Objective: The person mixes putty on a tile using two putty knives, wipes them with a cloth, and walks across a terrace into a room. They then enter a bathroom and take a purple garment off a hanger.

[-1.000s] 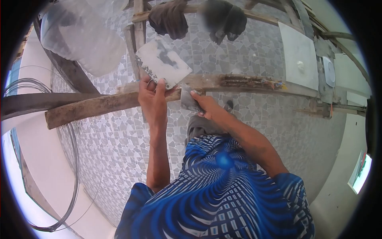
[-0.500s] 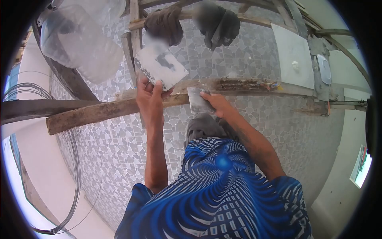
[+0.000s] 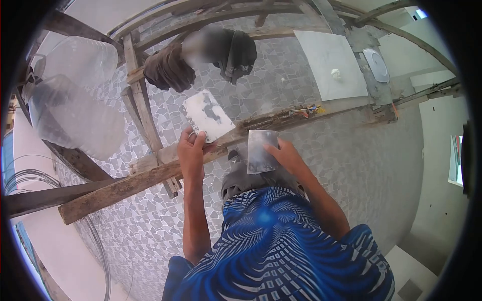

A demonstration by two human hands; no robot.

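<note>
My left hand (image 3: 192, 150) grips a flat rectangular plate (image 3: 219, 119) by its near edge, with the thumb on top. White paste covers much of the plate's face and leaves a grey patch bare. In my right hand (image 3: 284, 156) is a thin grey rectangular scraper blade (image 3: 258, 143), dusted with pale smears. The thumb lies on its face; the fingers behind are mostly hidden. The two flat pieces are apart, with the scraper to the right and slightly nearer my body.
A rough timber beam (image 3: 108, 193) crosses below my left hand. Large clear plastic jugs (image 3: 75, 113) stand at left. Dark cloth (image 3: 170, 67) and a blurred patch lie beyond. At right, a white board (image 3: 331, 55) bears a white lump (image 3: 336, 75) near a white oval object (image 3: 376, 65).
The view has shifted and turned. My right hand has brought the scraper lower, its face now more fully toward me. Both hands keep their hold.
</note>
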